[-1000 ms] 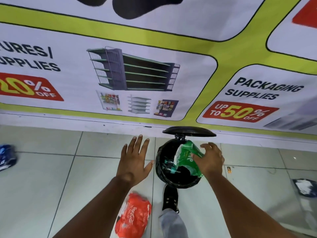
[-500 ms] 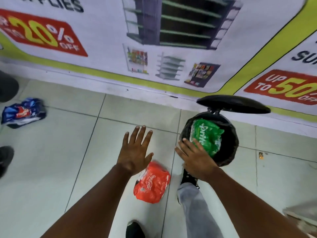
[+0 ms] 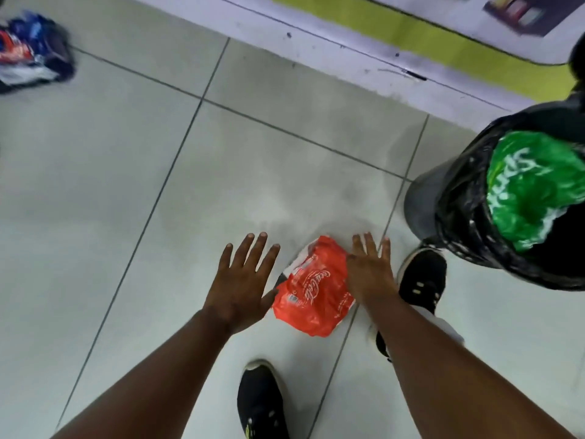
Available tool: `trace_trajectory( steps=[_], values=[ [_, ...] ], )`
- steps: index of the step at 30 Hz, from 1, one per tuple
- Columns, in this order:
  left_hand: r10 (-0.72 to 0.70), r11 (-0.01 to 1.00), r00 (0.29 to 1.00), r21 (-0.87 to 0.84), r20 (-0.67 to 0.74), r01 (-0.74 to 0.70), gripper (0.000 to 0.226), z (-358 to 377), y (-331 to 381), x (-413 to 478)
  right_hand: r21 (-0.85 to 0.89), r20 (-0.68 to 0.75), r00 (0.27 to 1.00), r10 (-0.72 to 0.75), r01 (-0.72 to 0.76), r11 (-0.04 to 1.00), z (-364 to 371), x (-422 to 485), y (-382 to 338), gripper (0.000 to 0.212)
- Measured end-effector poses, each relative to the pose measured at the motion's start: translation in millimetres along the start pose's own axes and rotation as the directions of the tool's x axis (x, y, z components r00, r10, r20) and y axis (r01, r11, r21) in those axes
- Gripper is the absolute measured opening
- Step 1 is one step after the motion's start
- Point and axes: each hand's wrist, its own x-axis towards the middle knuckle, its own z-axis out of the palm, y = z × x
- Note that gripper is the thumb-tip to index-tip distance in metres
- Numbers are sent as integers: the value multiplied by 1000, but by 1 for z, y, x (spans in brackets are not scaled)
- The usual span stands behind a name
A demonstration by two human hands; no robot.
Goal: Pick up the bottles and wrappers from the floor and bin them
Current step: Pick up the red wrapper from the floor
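Observation:
A crumpled red Coca-Cola wrapper (image 3: 311, 291) lies on the tiled floor between my two hands. My left hand (image 3: 242, 282) hovers just left of it, fingers spread, holding nothing. My right hand (image 3: 370, 267) is open too, at the wrapper's right edge and partly over it; whether it touches is unclear. A green Sprite wrapper (image 3: 531, 188) sits on top inside the black-lined bin (image 3: 456, 223) at the right. A blue and red wrapper (image 3: 30, 53) lies on the floor at the far upper left.
My two black shoes (image 3: 422, 282) (image 3: 261, 403) stand on the pale tiles beside and below the red wrapper. A wall (image 3: 348, 33) with a printed banner and a yellow-green stripe runs along the top, behind the bin.
My right hand let go of the green wrapper, which now rests in the bin, and dropped to the red wrapper. My view tilted down toward the floor; the left hand stayed spread open.

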Motion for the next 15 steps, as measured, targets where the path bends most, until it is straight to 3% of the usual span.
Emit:
trace_trajectory(
  steps=[2,6,12,15],
  values=[
    [-5,1000,1000,15,7,5,77,13,-2,-6,27,19,997,72,-72,997,8,6,-2,45],
    [-27,999,1000,26,14,27,81,11,2,-20,123,-42,992,121,-115,986,-11,-8,-5,34],
    [-50,999,998,-19,-34,49,79,-108,42,-32,232,-294,954,54,16,973,-124,-91,26,32],
    [-17,999,996,-28,-82,15,81,-177,69,-33,245,-391,916,89,10,970,-177,-131,47,21]
  ],
)
